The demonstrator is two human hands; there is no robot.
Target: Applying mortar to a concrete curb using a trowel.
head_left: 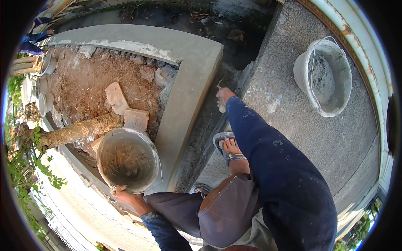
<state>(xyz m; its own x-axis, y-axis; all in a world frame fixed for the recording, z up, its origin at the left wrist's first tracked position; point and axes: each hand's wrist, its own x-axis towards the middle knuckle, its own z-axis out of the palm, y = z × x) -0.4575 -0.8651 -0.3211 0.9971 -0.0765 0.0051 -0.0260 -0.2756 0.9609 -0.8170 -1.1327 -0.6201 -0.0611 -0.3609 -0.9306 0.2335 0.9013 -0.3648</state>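
Observation:
My left hand grips the lower rim of a bucket smeared inside with wet mortar, beside the smooth grey concrete curb. My right hand reaches out over the narrow channel between the curb and the speckled pavement. Its fingers are curled, and a small pale object shows at them, too unclear to name. My sandalled foot is on the channel's edge below my right arm.
Another bucket with grey residue stands on the pavement at right. Inside the curb are reddish soil, loose blocks and a leaning tree trunk. Dark water runs beyond it. Another person and several buckets are at far left.

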